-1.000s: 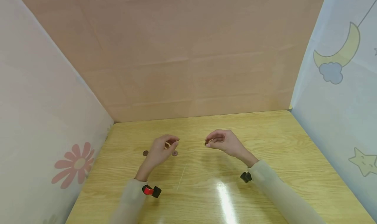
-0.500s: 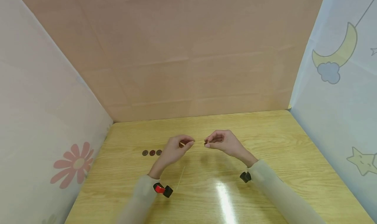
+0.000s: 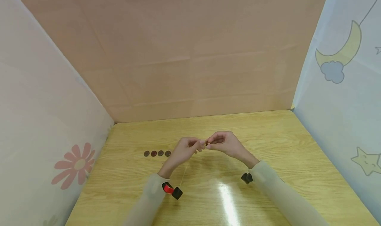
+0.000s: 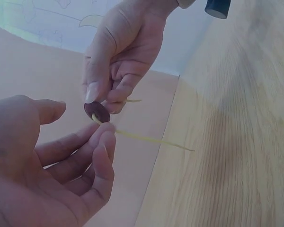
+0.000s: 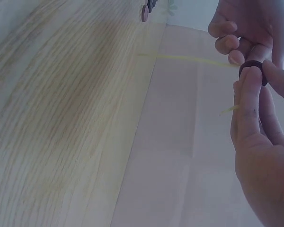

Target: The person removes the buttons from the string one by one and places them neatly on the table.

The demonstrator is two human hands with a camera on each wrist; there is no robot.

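Note:
My right hand pinches a dark brown round button between thumb and fingers, above the table. A thin yellow cord passes through the button; its long end trails toward the table, and a short end pokes out on the right hand's side. Beside it, my left hand has its fingertips at the button and the cord. In the left wrist view the left thumb stands apart and the fingers are loosely bent. Whether those fingers grip the cord is partly hidden.
On the wood-grain table, several dark round buttons lie in a row left of the left hand. A thin pale line shows below that hand. A pinkish-brown backdrop and printed side walls enclose the table.
My left hand has moved right, from over the button row to the button in my right hand, uncovering the row. The left fingers now meet the button; the right hand is nearly still.

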